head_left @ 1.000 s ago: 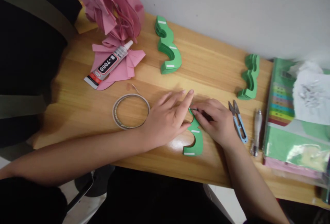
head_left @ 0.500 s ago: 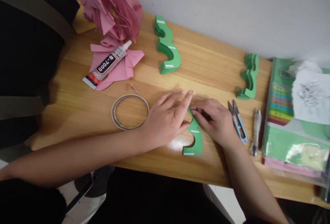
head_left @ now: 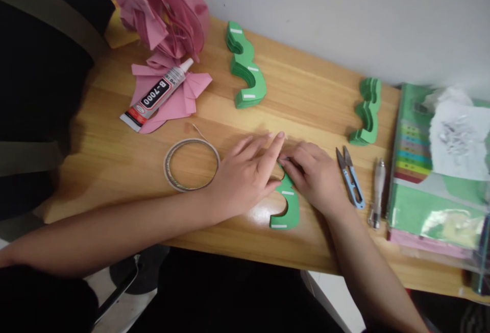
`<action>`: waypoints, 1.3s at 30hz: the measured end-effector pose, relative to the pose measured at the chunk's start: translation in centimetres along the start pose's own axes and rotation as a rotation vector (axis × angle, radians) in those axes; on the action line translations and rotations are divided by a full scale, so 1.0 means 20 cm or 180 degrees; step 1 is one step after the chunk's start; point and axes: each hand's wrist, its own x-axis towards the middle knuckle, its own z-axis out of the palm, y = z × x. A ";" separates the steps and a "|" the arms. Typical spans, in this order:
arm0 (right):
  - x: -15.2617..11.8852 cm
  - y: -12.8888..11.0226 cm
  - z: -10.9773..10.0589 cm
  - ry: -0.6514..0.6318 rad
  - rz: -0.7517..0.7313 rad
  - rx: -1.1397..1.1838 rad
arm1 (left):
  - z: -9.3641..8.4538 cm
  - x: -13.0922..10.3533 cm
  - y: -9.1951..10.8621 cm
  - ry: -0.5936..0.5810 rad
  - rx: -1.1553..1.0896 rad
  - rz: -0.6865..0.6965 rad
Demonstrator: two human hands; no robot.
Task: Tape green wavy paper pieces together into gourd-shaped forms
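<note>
A wavy green cut-out (head_left: pixel 293 210) with white strips across it lies on the table near its front edge. My left hand (head_left: pixel 247 177) rests flat beside and over its upper end, fingers stretched out. At that same upper end, my right hand (head_left: pixel 314 174) has thumb and forefinger pinched together. A small dark thing shows between them, mostly hidden, and I cannot make out its kind. Left of my left hand lies a roll of narrow tape (head_left: pixel 167 172) with a loose end sticking up. Blue-handled thread snips (head_left: pixel 355 190) lie right of my right hand.
Stacked green cut-outs stand at the back, one stack (head_left: pixel 258 85) in the middle and another (head_left: pixel 370 126) to the right. A B-7000 glue tube (head_left: pixel 156 95) lies on pink sheets (head_left: pixel 197 88). A clear pen-like tool (head_left: pixel 378 185) lies beside plastic-wrapped coloured sheets (head_left: pixel 429 205).
My right fingertips have shifted slightly left, closer to my left forefinger, and the thin dark thing in them shows less. The whole view has moved a little. My left hand stays in place.
</note>
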 end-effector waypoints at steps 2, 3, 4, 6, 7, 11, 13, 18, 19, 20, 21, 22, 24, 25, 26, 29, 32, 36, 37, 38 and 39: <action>0.00 0.00 0.01 -0.0010 0.0031 -0.0163 | 0.00 0.00 0.00 0.0002 -0.0013 0.0012; 0.00 0.00 0.01 -0.0004 0.0044 -0.0192 | -0.01 0.00 0.00 -0.0008 -0.0020 0.0009; 0.00 0.00 0.01 0.0001 0.0049 -0.0171 | -0.01 0.01 0.00 -0.0017 -0.0022 -0.0003; 0.00 0.00 0.00 0.0014 0.0062 0.0034 | -0.01 0.01 0.00 -0.0038 -0.0022 -0.0020; 0.00 0.00 -0.01 0.0050 0.0085 0.0207 | -0.01 0.01 0.00 -0.0045 -0.0024 -0.0023; -0.05 0.02 -0.05 0.0406 0.0541 0.0997 | -0.01 0.01 0.00 -0.0050 -0.0066 0.0004; -0.07 0.02 -0.07 0.0541 0.0969 0.1365 | -0.01 0.01 0.00 -0.0057 -0.0111 0.0009; -0.09 -0.01 -0.06 0.0422 0.0763 0.0924 | -0.01 0.01 0.00 -0.0122 -0.0140 -0.0055; -0.09 -0.02 -0.05 0.0373 0.0528 0.0776 | -0.01 0.01 0.00 -0.0117 -0.0136 -0.0054; -0.08 -0.02 -0.05 0.0328 0.0334 0.0663 | -0.01 0.01 0.00 -0.0110 -0.0136 -0.0047; -0.08 -0.03 -0.04 0.0298 0.0204 0.0568 | -0.01 0.01 0.00 -0.0095 -0.0136 -0.0031; -0.07 -0.03 -0.04 0.0280 0.0133 0.0483 | -0.01 0.01 0.00 -0.0077 -0.0130 -0.0022; -0.06 -0.03 -0.03 0.0263 0.0086 0.0369 | -0.01 0.01 0.00 -0.0044 -0.0113 -0.0012; -0.06 -0.02 -0.02 0.0247 0.0091 0.0349 | -0.01 0.01 0.00 -0.0044 -0.0105 -0.0014; -0.05 -0.02 -0.02 0.0230 0.0106 0.0354 | -0.01 0.01 0.00 -0.0046 -0.0099 -0.0014; -0.04 -0.02 -0.03 0.0184 0.0167 0.0416 | -0.01 0.01 0.00 -0.0080 -0.0090 -0.0032; -0.04 -0.01 -0.03 0.0200 0.0138 0.0445 | -0.01 0.01 0.00 -0.0092 -0.0106 -0.0048; -0.03 -0.01 -0.03 0.0240 0.0117 0.0513 | -0.01 0.01 0.00 -0.0114 -0.0149 -0.0049; -0.03 -0.01 -0.03 0.0214 0.0122 0.0495 | -0.01 0.01 0.00 -0.0105 -0.0138 -0.0040; -0.03 -0.01 -0.03 0.0175 0.0125 0.0454 | -0.01 0.01 0.00 -0.0088 -0.0118 -0.0032; -0.03 -0.01 -0.03 0.0132 0.0124 0.0397 | -0.01 0.01 0.00 -0.0063 -0.0091 -0.0025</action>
